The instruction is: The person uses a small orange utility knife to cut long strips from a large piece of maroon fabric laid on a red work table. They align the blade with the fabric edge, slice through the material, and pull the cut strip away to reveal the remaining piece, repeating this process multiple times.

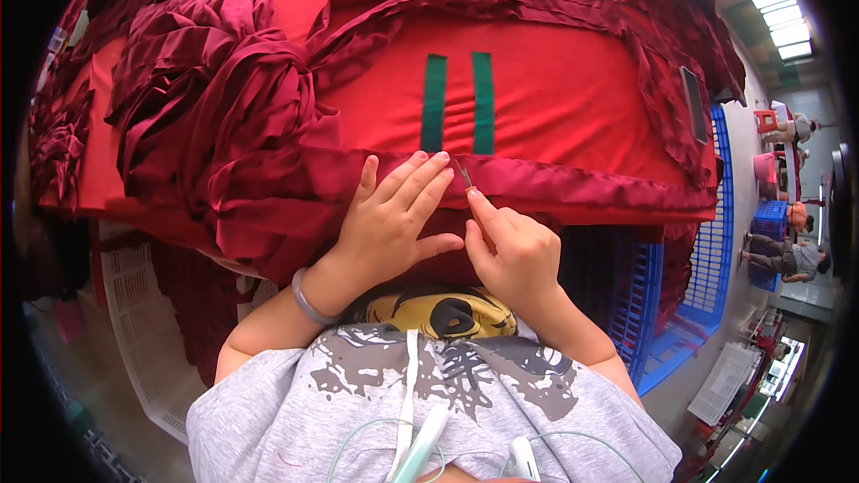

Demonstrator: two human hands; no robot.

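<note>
Head view: at the left, a white slotted basket stood below the edge of a red-covered table. Above it lay a heap of dark red fabric, from which a fabric band ran rightward along the near table edge. The left hand, with a grey bracelet at its wrist, rested on this band, fingers extended, thumb spread rightward, gripping nothing. Two green strips lay side by side just beyond its fingertips. The right hand pinched a small tool near thumb and index finger, remaining fingers curled; the thin metal tip, apparently over the band, was too small to identify. Farther right, a dark rectangular object was positioned near blue crates.
</note>
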